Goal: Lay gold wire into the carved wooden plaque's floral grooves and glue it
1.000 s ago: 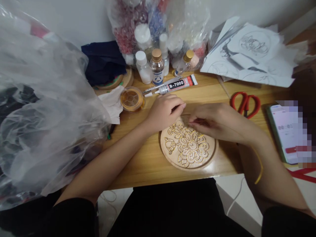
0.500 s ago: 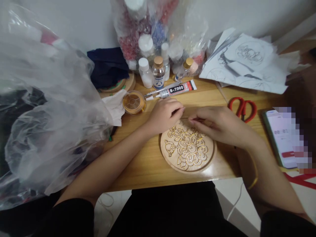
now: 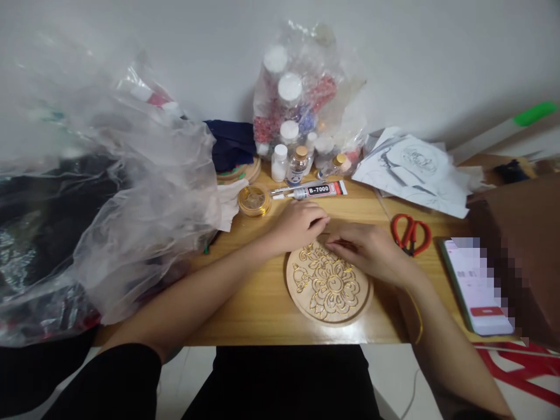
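Round wooden disc [image 3: 328, 289] w/ gold floral wirework lies flat on worktop [image 3: 262, 303], near front edge. L hand [image 3: 300, 224] curled at disc's top rim; grip can't tell. R hand [image 3: 371, 252] fingers [image 3: 339, 245] pinched narrow on thin piece at pattern's top. B-7000 glue tube [image 3: 317, 190] just behind.

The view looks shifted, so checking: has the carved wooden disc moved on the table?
No. The wooden disc keeps its place, in front of the glue tube and left of the red scissors; only the camera shifted.
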### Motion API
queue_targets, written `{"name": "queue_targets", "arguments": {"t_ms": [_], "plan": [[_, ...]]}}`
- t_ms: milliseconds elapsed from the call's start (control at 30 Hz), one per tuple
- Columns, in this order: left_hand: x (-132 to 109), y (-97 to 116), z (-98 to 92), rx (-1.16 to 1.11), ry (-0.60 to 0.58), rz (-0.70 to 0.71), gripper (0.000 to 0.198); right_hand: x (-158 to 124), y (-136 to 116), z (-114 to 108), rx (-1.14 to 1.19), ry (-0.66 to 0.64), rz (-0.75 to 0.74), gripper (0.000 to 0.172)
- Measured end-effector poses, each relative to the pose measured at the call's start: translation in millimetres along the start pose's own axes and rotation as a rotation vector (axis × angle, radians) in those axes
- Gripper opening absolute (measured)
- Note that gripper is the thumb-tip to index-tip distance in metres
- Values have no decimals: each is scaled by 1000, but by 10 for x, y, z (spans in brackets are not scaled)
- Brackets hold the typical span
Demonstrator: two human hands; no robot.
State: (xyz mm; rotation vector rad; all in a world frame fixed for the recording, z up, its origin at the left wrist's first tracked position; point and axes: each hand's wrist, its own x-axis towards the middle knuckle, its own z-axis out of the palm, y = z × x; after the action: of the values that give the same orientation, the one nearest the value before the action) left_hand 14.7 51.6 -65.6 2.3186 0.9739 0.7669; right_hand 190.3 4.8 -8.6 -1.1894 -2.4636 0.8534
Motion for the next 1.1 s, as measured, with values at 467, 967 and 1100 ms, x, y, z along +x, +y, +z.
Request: {"name": "queue_targets", "arguments": {"t_ms": [467, 967, 1100], "plan": [[-2, 1, 3, 40, -5, -3, 22, 23, 8, 64, 60, -14, -35, 13], [7, 4, -8, -27, -32, -39, 19, -12, 41, -6, 133, 122, 105, 22], [6, 66, -33, -51, -27, -98, 29, 0, 123, 15, 499, 187, 129, 29]]}}
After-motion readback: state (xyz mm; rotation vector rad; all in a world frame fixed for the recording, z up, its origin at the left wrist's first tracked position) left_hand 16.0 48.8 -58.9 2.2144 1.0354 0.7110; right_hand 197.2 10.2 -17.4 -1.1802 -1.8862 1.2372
